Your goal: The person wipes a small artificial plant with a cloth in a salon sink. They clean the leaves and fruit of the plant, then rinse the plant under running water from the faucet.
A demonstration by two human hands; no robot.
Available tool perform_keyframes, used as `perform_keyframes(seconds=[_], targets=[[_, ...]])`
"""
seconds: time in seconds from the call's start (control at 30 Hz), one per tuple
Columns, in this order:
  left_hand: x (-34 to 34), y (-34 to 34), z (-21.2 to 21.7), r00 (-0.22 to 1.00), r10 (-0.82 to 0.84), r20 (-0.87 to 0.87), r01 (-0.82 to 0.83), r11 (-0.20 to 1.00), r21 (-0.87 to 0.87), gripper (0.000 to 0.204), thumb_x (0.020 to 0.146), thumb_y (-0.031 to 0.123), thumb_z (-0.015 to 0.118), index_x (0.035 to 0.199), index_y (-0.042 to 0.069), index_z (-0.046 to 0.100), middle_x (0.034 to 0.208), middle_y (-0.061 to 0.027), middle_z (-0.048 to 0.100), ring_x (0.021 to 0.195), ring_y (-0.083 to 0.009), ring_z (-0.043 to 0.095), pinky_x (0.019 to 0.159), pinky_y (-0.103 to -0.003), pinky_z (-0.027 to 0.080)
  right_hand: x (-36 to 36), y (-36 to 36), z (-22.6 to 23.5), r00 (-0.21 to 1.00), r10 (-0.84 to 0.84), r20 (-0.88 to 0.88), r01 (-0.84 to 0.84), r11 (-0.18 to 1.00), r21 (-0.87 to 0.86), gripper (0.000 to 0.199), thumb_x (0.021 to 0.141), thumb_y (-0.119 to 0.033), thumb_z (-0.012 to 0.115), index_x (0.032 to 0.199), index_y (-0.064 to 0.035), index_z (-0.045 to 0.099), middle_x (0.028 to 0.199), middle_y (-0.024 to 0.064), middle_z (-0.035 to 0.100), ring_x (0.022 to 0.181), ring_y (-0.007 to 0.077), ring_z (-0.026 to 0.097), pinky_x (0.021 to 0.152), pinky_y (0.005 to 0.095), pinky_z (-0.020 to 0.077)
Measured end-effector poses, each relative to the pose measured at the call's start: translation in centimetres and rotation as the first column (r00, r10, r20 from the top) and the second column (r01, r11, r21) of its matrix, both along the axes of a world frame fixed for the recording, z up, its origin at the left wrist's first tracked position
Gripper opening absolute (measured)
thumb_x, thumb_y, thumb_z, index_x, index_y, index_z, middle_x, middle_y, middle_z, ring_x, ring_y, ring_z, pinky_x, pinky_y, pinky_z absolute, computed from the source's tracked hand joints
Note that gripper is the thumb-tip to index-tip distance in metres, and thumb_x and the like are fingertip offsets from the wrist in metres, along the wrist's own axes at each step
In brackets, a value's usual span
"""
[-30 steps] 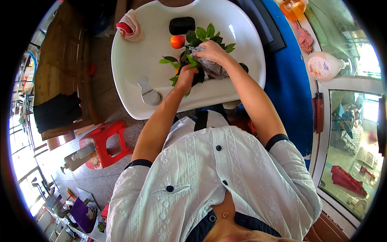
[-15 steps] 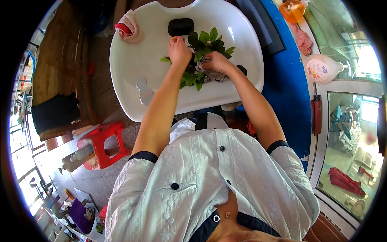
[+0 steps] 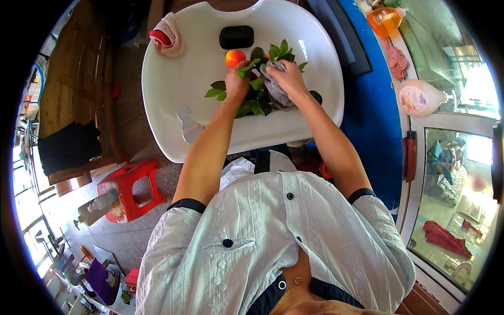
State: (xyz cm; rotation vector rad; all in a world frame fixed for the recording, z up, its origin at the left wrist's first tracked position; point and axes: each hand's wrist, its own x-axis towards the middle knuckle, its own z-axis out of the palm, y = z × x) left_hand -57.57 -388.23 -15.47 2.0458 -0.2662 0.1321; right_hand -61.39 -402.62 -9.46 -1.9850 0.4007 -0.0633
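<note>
A leafy green branch point(image 3: 254, 107), probably artificial, lies across the white basin point(image 3: 178, 79), with a round red-orange fruit point(image 3: 235, 58) at its far left. My left hand point(image 3: 237, 84) is closed on the branch just below the fruit, its fingertips partly behind leaves. My right hand point(image 3: 290, 80) grips a crumpled grey cloth point(image 3: 277, 92) that lies against the leaves. Part of the branch is hidden beneath the cloth and my hands.
A black oval block point(image 3: 236, 37) sits at the basin's far side. A rolled pink towel point(image 3: 170, 39) hangs over the far-left rim, and a clear paddle-shaped piece point(image 3: 186, 124) lies near left. A red stool point(image 3: 134, 189) stands left; bottles point(image 3: 420, 98) line the right ledge.
My left hand has drawn back toward me, uncovering the fruit. The leaves have shifted, and my right hand has moved slightly right with the cloth, which shows more now.
</note>
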Motion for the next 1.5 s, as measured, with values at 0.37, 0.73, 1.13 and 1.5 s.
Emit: perform_keyframes(seconds=[0.37,0.73,1.13,1.5], targets=[[-2.6,0.0,-2.5,0.886,-0.164,-0.434,-0.104,0.841,-0.53,0.023,0.08,0.018,0.052,0.091,-0.002,0.059,0.087,-0.0123,0.063,0.08,-0.0241,0.059,0.074,-0.035,0.045,-0.7,4.8,1.1,0.967,0.152,0.206,-0.177,0.978,0.108,0.031,0.075,-0.02,0.065,0.094,0.0021,0.055,0.083,0.0143,0.061,0.072,0.0228,0.059,0.067,0.0304,0.0465],[-2.5,-1.0,1.5,0.788,-0.201,-0.582,-0.421,0.512,-0.748,0.045,0.091,0.04,0.041,0.107,0.001,0.056,0.101,-0.0078,0.06,0.092,-0.0188,0.054,0.08,-0.031,0.045,1.2,5.3,-5.0,0.968,-0.208,0.138,0.195,0.975,0.104,0.031,0.076,-0.02,0.063,0.093,0.0036,0.053,0.08,0.0107,0.06,0.071,0.0186,0.058,0.067,0.0324,0.0461],[-3.1,0.1,0.8,0.969,-0.143,-0.202,0.121,0.986,-0.116,0.032,0.088,0.024,0.045,0.106,-0.002,0.053,0.094,-0.0235,0.059,0.084,-0.0389,0.056,0.078,-0.041,0.044,-0.4,2.5,2.3,0.959,-0.101,0.263,-0.001,0.932,0.363,0.027,0.074,-0.017,0.064,0.091,0.0008,0.054,0.081,0.0113,0.059,0.07,0.0222,0.059,0.062,0.033,0.0468],[-3.8,1.4,-0.7,0.868,-0.469,0.163,0.373,0.832,0.41,0.055,0.066,0.006,0.061,0.118,0.004,0.044,0.131,-0.0116,0.041,0.126,-0.0275,0.032,0.103,-0.042,0.026,-5.4,-1.2,2.6,0.886,0.427,-0.179,-0.434,0.901,-0.002,0.038,0.068,-0.025,0.07,0.094,0.0001,0.059,0.085,0.0141,0.061,0.077,0.0216,0.059,0.07,0.0302,0.0458]])
